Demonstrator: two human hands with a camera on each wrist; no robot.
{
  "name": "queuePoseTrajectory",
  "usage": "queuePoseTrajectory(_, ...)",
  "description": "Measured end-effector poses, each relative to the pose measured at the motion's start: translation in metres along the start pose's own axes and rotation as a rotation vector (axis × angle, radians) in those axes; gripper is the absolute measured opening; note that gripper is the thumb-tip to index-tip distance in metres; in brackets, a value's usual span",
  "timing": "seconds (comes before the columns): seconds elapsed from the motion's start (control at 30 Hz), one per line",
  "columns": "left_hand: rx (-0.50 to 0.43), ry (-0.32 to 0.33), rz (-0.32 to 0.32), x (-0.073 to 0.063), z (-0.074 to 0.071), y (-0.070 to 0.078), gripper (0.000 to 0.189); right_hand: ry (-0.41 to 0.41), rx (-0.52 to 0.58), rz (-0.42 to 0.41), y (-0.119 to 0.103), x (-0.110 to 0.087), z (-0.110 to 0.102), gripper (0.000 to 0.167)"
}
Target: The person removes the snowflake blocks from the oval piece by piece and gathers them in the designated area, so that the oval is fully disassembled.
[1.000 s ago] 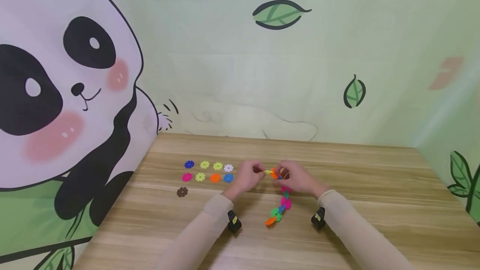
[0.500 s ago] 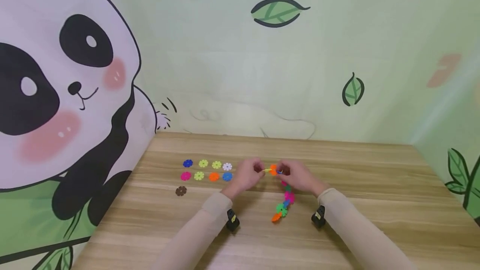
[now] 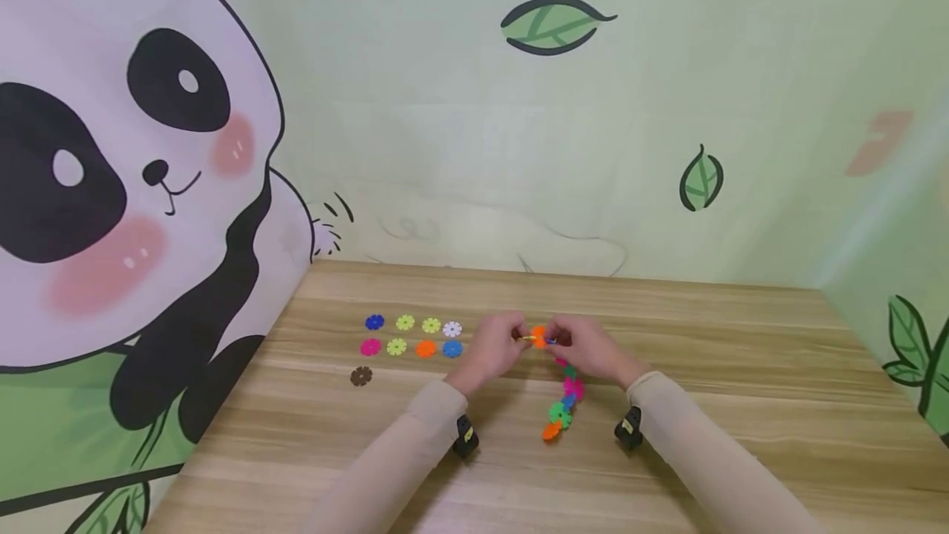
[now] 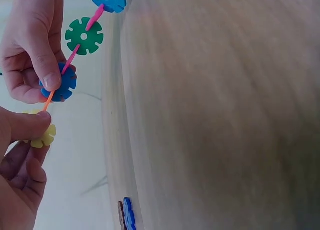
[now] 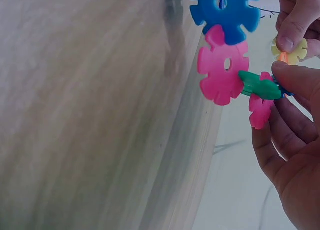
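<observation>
My left hand (image 3: 493, 344) pinches a pale yellow notched snowflake disc (image 4: 46, 137) between thumb and fingers. An orange disc (image 3: 539, 336) sits between the two hands, joined edge-on to the yellow one. My right hand (image 3: 589, 346) pinches a blue disc (image 4: 69, 85) at the other side of the orange disc. From there a chain of linked discs hangs toward me: a pink disc (image 3: 573, 389), a bright green disc (image 3: 560, 414) and an orange end disc (image 3: 552, 432) show, with a darker green disc (image 4: 84, 36) nearer the right hand. Fingers partly hide the joints.
Loose discs lie left of the hands in rows, among them a white disc (image 3: 452, 329), a light blue disc (image 3: 452, 348), a pink loose disc (image 3: 371, 347) and a brown disc (image 3: 361, 376). The wooden table (image 3: 741, 402) meets a panda-printed backdrop (image 3: 445, 105) at the back.
The chain's hanging end has swung a little to the right. My left hand has come slightly closer to the orange disc; both hands keep their pinch.
</observation>
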State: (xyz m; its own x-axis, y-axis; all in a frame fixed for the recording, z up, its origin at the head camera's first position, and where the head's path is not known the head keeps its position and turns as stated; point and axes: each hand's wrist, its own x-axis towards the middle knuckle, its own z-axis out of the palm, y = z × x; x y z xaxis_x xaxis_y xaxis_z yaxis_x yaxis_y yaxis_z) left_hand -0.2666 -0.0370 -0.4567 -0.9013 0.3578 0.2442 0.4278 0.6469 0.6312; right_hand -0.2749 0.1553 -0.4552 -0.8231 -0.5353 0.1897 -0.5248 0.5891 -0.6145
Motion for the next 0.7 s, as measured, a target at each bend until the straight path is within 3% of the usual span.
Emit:
queuePoseTrajectory(0.2, 0.009, 0.034, 0.014, -0.002, 0.001, 0.002, 0.012, -0.009, 0.005, -0.008, 0.001, 0.0, 0.0, 0.007)
queuePoseTrajectory(0.7, -0.094, 0.017, -0.032, 0.0, -0.01, 0.003, 0.014, -0.014, 0.028, 0.034, 0.004, -0.004, -0.005, 0.005)
